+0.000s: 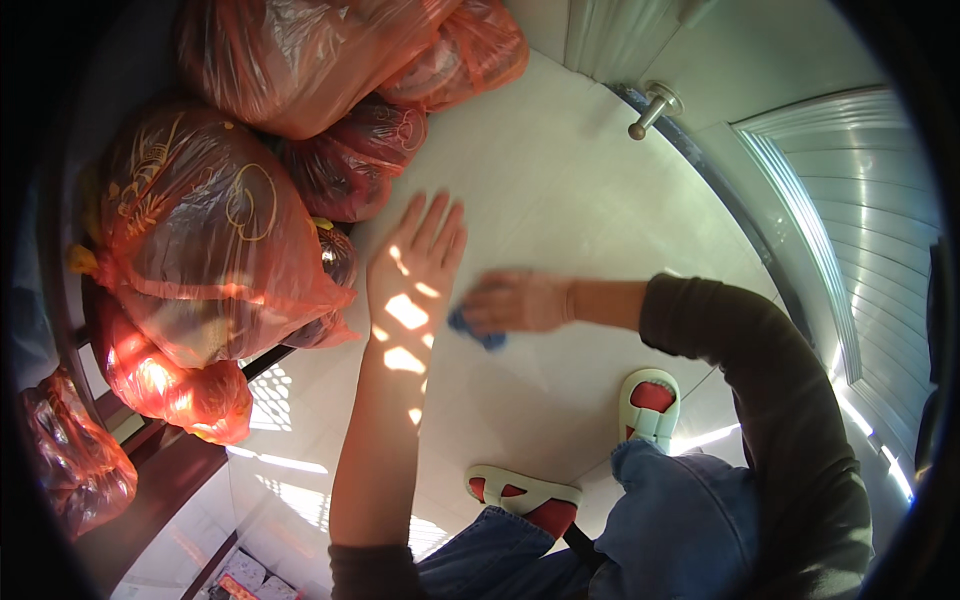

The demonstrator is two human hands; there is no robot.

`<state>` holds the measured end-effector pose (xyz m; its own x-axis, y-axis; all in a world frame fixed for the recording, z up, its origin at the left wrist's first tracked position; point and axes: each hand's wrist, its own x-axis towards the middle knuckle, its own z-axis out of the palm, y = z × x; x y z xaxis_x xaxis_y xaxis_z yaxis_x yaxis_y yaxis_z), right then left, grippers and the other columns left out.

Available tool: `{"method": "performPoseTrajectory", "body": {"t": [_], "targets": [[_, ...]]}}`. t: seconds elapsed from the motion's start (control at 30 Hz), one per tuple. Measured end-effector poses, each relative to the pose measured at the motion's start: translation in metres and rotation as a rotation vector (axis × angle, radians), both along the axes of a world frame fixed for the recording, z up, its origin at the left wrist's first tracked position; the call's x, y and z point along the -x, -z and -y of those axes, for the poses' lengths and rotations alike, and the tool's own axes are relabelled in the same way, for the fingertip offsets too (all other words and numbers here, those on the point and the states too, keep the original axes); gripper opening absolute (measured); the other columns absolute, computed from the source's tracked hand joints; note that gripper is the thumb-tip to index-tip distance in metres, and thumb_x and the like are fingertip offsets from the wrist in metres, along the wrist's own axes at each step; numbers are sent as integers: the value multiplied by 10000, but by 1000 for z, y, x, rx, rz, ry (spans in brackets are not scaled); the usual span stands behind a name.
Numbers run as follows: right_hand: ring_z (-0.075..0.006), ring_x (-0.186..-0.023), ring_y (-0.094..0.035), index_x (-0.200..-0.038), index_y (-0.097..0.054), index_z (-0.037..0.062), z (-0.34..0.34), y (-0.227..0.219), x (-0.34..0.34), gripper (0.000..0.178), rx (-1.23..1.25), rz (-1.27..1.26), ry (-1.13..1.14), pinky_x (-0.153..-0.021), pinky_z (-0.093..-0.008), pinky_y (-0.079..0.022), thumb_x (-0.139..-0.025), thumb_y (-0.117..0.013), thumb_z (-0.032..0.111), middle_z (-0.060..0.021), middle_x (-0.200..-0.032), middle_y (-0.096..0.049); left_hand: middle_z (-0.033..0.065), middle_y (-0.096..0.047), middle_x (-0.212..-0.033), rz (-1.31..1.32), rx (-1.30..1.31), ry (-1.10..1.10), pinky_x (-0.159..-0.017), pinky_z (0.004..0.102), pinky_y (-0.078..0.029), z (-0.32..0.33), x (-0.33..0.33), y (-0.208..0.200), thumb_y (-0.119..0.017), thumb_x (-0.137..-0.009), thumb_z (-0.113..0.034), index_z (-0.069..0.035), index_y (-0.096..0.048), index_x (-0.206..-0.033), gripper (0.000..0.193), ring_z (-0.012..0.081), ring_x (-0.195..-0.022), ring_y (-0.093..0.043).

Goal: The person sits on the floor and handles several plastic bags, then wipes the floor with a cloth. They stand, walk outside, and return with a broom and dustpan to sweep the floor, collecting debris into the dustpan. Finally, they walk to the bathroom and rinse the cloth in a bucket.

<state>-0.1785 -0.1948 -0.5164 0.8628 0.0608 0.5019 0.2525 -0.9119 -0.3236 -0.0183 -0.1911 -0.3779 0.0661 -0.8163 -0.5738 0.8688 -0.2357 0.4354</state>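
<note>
A small blue cloth (478,331), judged soft, light and best bunched in the palm, is held pressed to the white floor tile (560,190) under the closed right hand (515,301), while the left hand (412,270) lies flat, fingers spread, just beside it.

Left hand (415,265) is flat, palm down, fingers straight and spread a bit, pointing away from the body. The left forearm runs pretty much straight up from the bottom edge, bare to near the elbow with a dark sleeve bunched there, and patches of sunlight sit on the wrist and back of the hand. Right hand (515,302) comes in from the right, fingers curled down and pinching a small bit of blue, looks blurry. Its wrist is bare, then a dark sleeve covers the arm, which bends hard at the elbow and goes back down to the lower right. The hands sit just beside each other.
</note>
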Motion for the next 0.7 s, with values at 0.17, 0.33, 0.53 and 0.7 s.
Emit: {"method": "performPoseTrajectory", "body": {"t": [0.17, 0.33, 0.53, 0.7], "targets": [[-303, -1021, -509, -999, -570, 15, 151, 13, 16, 306, -13, 160, 646, -856, -392, -405, -694, -548, 17, -128, -1070, -555, 133, -482, -1154, 435, -458, 325, -907, 325, -407, -112, -23, -42, -493, -881, -161, 12, -376, -1252, 425, 248, -1072, -497], [-297, -1113, -441, -1093, -545, 38, 175, 3, 44, 427, 15, 35, 1157, -880, -409, -384, -669, -574, -4, -110, -1190, -487, 136, -548, -1081, 445, -730, 357, -850, 310, -440, -209, -56, -92, -476, -894, -127, 14, -457, -1183, 323, 233, -1017, -539], [-316, -1116, -455, -1153, -517, 34, 62, -13, 133, 507, -58, -83, 1343, -919, -393, -368, -658, -541, -71, -140, -1228, -472, 132, -586, -1046, 577, -609, 287, -880, 347, -428, -249, -45, -180, -533, -855, -131, 17, -485, -1151, 334, 243, -991, -561], [-360, -1157, -397, -1157, -523, 18, 20, -1, 204, 401, -15, -125, 1736, -975, -415, -313, -757, -495, -9, -178, -1270, -427, 146, -586, -997, 768, -329, 725, -861, 326, -432, -222, -24, -204, -521, -793, -26, 41, -516, -1088, 302, 267, -973, -564]]}}
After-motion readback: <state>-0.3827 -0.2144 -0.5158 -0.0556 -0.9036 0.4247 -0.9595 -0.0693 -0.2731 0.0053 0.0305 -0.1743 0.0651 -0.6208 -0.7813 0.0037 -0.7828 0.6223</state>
